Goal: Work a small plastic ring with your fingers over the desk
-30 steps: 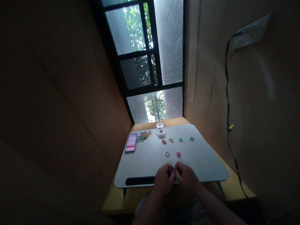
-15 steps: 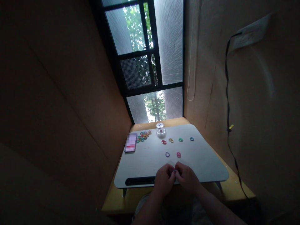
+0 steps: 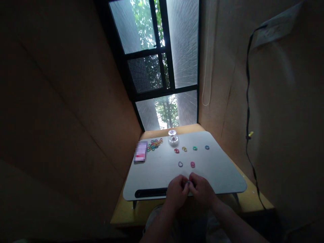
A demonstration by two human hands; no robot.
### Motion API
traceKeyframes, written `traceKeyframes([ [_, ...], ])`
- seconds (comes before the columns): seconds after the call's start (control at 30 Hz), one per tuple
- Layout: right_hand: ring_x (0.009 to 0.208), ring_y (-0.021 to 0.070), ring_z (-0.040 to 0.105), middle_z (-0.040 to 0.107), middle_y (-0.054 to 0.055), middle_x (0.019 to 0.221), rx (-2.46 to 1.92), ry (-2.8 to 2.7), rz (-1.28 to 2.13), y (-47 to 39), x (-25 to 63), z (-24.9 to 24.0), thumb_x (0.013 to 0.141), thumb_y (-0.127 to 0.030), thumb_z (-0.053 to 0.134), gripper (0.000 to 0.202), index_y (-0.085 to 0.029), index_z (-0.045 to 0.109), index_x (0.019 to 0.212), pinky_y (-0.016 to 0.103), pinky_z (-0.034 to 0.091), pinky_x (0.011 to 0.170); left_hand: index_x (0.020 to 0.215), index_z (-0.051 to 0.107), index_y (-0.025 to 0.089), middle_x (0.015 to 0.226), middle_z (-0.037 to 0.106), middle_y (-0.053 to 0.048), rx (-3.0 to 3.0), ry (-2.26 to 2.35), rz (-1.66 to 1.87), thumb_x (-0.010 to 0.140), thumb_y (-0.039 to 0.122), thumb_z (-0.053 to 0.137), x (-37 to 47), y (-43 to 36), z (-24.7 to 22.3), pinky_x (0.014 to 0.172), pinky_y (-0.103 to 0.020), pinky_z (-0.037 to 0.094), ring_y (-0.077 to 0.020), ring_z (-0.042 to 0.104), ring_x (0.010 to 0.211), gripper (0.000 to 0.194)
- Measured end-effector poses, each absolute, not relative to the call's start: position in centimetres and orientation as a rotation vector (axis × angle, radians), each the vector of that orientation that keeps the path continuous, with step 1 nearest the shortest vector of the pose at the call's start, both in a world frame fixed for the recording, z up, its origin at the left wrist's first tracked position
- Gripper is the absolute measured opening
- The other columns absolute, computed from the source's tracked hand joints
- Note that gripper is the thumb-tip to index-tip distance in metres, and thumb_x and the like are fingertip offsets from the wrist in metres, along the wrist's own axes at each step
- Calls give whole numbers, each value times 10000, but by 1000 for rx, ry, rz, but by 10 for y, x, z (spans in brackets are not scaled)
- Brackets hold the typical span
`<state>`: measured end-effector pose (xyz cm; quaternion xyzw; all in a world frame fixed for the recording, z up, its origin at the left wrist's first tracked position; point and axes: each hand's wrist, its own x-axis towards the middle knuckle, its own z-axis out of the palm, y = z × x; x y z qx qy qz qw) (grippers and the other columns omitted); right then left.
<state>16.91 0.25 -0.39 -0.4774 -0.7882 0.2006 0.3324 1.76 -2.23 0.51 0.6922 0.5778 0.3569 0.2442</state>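
Note:
My left hand (image 3: 178, 190) and my right hand (image 3: 201, 189) meet at the front edge of the white lap table (image 3: 157, 173). Both are closed, thumbs and forefingers pinched together. Between the fingertips shows a tiny pale bit of something, mostly hidden and too small to name. Just beyond the hands lie a purple hair tie (image 3: 180, 164) and pink hair ties (image 3: 192, 164). Farther back is a row of small hair ties: red (image 3: 176, 151), yellow (image 3: 184, 149), green (image 3: 194, 148) and blue-grey (image 3: 207, 147).
A mixed pile of coloured hair ties (image 3: 154, 144) lies at the back left, beside a phone-like flat object (image 3: 140, 152) with a blurred surface. A clear round jar (image 3: 173, 139) stands at the back. A black slot (image 3: 150, 192) runs along the front left. Walls flank both sides; a cable (image 3: 247, 111) hangs right.
The view has tilted slightly, so the table sits a little higher in the picture. Both hands stay pinched together at the same place, and the hair ties on the table have not moved.

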Motion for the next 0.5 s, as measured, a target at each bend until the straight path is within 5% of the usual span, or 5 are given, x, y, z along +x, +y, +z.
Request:
traceKeyframes([
  [0.5, 605, 136, 474, 502, -30, 646, -1208, -2043, 573, 5, 170, -2, 815, -209, 459, 103, -211, 429, 716, 252, 288, 579, 823, 606, 191, 768, 634, 8, 1873, 1582, 980, 843, 247, 544, 18, -21, 7, 634, -241, 368, -127, 549, 695, 86],
])
